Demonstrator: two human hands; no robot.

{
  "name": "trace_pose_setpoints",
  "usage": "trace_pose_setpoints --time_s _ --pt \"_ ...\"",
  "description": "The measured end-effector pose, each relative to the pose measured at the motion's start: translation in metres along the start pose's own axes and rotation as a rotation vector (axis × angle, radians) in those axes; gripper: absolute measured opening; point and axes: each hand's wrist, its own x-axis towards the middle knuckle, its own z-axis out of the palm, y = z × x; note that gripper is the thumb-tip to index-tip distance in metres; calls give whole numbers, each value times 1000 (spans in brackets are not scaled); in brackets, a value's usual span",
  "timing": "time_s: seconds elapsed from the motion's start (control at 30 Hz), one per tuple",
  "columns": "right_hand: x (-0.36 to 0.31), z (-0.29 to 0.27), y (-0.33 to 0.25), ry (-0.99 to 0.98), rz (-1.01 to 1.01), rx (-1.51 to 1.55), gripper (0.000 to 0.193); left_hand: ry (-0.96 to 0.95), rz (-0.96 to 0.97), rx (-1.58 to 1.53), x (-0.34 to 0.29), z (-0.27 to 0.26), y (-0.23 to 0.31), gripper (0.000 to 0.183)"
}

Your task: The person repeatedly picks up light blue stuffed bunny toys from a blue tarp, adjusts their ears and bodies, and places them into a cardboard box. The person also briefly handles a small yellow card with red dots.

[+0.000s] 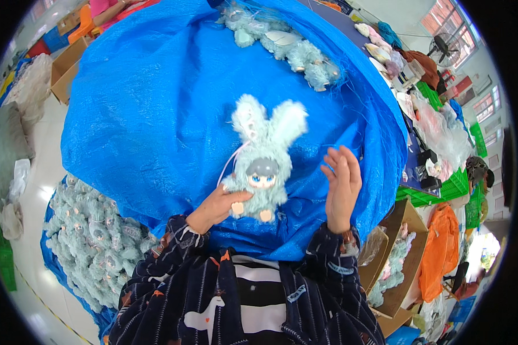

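Observation:
A pale mint plush bunny doll (263,155) with long upright ears, a grey cap of hair and blue eyes faces me above the blue tarp (138,126). My left hand (216,206) grips its lower left side, thumb across the front near one foot. A thin pink cord loops out beside the doll on that side. To the doll's right, my right hand (342,184) is raised with fingers stretched out, apart from the doll and holding nothing.
More mint plush dolls (293,49) lie along the tarp's far edge. A big heap of them (95,241) sits at lower left. At right stand a cardboard box (406,253) with plush inside, an orange bag (440,247) and green crates (443,192). Another person's arm (110,11) shows at far left.

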Motion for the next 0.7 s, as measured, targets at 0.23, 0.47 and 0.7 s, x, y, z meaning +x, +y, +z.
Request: trace_pose_setpoints --time_s 0.23,0.47,0.7 --pt "-40 6 21 -474 -270 -657 18 -77 -36 -33 19 8 9 40" --pt "-42 8 34 -445 -255 -659 15 -34 18 180 18 15 -1 41" --pt "-37 7 38 -215 470 146 20 -11 25 167 24 12 -9 38"
